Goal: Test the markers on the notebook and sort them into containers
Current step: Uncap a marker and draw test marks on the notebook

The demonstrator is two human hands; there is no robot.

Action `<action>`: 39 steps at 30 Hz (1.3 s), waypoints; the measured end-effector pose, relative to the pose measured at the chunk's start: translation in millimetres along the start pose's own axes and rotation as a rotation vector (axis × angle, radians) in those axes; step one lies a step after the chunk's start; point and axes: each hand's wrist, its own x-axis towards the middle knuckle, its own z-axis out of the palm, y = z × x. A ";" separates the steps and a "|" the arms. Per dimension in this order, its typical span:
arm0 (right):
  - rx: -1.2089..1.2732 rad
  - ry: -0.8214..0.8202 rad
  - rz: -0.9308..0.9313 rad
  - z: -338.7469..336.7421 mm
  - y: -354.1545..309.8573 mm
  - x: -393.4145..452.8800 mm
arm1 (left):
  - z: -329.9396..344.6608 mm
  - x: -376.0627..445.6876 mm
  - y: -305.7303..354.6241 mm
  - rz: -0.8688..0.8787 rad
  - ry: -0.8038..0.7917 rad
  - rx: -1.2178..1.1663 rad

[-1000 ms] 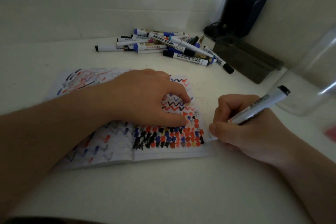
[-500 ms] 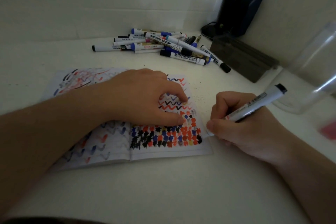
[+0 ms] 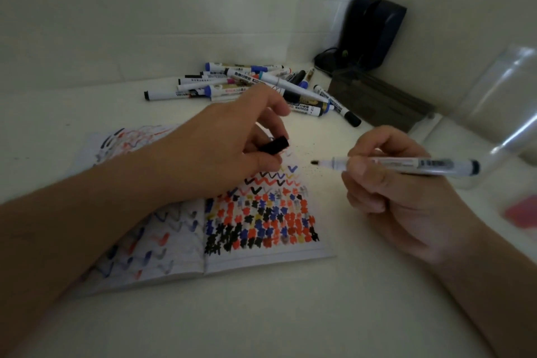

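Right hand [image 3: 401, 197] grips an uncapped white marker [image 3: 404, 166] with black tip; left hand [image 3: 229, 148] pinches its black cap [image 3: 274, 145].

One open notebook [image 3: 261, 247]. One uncapped marker [image 3: 401, 166], one loose black cap [image 3: 274, 145]. Heap of whiteboard markers [image 3: 261, 87], over ten, exact count unclear. One dark tray [image 3: 377, 99], one clear container [image 3: 499, 113].
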 end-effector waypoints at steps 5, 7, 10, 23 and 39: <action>0.180 0.061 0.115 -2.0 -3.8 3.5 | 5.4 -1.5 3.1 -0.007 -0.016 -0.081; 0.187 0.065 0.133 -2.6 -2.8 4.1 | 5.6 -1.8 4.4 -0.010 -0.027 -0.073; 0.170 0.072 0.159 -2.2 0.1 5.2 | 5.5 -2.1 6.2 -0.014 -0.039 -0.088; 0.061 0.145 0.188 5.0 -0.6 5.8 | 1.9 -1.2 8.2 -0.049 -0.078 -0.103; 0.131 0.038 0.197 -1.3 1.6 2.5 | -11.8 6.3 -14.5 0.011 -0.222 -0.453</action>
